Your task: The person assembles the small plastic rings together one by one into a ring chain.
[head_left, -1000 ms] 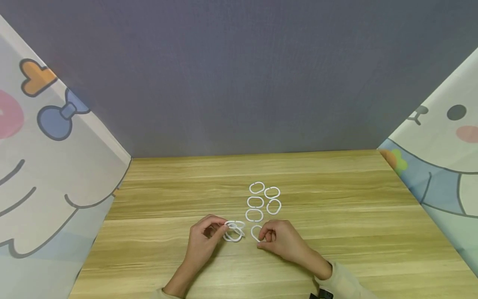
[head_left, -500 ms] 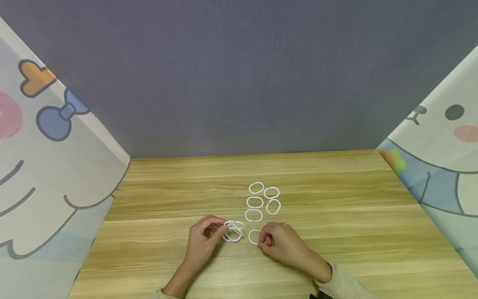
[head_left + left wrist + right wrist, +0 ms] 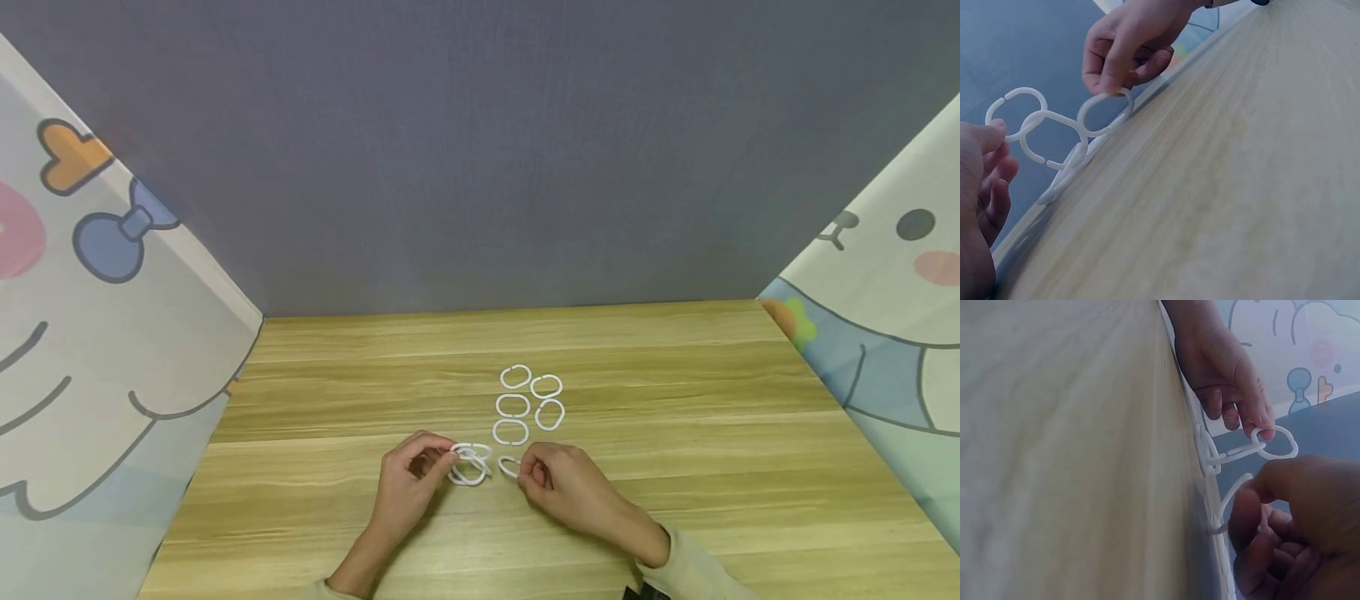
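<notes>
My left hand (image 3: 405,475) pinches one end of a short chain of white plastic oval split links (image 3: 472,456) between thumb and forefinger. In the left wrist view, the pinched link (image 3: 1034,90) has a gap in its side and hooks through a second link (image 3: 1060,117). The lower part of the chain hangs down to the tabletop. To the right, my right hand (image 3: 566,483) pinches a single white link (image 3: 503,471) between thumb and fingertips. That link is tilted up, just right of the chain. In the right wrist view, my thumb and fingers cover part of this link (image 3: 1227,500).
Several loose white links (image 3: 513,396) lie flat in a loose cluster on the wooden table (image 3: 337,375), beyond the hands. A grey panel (image 3: 480,167) stands along the table's back edge. Cartoon-printed panels (image 3: 150,333) flank both sides.
My right hand has shifted slightly, and the single link in its fingers has turned from a wide, face-up view to a narrower tilt. The left hand and chain hold still.
</notes>
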Tool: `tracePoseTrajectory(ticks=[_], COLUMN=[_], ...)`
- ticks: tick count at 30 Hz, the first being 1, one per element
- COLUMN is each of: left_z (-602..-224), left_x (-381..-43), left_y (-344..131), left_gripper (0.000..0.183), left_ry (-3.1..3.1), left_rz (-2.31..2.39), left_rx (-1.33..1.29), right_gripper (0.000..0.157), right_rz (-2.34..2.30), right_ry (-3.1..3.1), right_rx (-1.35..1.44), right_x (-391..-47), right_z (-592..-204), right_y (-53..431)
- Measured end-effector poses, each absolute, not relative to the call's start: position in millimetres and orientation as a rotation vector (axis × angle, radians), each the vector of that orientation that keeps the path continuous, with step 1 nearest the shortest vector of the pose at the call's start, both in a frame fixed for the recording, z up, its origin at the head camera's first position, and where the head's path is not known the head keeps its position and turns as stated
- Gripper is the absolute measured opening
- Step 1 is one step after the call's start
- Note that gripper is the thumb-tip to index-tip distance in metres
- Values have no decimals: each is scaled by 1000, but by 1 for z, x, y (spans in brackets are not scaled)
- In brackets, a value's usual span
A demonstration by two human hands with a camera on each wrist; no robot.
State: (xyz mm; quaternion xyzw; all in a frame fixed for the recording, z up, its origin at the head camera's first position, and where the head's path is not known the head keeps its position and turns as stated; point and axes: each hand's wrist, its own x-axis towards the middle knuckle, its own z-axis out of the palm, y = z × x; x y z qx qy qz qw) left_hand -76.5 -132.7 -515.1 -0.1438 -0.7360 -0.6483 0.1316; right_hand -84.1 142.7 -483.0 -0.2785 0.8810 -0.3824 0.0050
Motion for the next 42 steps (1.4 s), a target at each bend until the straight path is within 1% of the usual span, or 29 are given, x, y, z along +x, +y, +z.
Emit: tracePoseTrajectory(ticks=[8, 17, 28, 42], left_z=[-515, -515, -514, -517], left_x=[-76, -76, -76, -77], left_y=[-132, -132, -131, -132], left_gripper=[16, 17, 17, 16], left_ry=[-2144, -2133, -2150, -2134], left_rz=[-1885, -1879, -1868, -1880], left_rx=[-410, -425, -384, -409], right_gripper=[18, 6, 10, 12], right_rz=[-1420, -1654, -1813, -1891], right_ry=[2575, 2357, 2117, 1992], right_rx=[-758, -493, -312, -293], right_x=[-87, -89, -92, -95], right_z=[-479, -470, -455, -446], right_y=[143, 142, 132, 110])
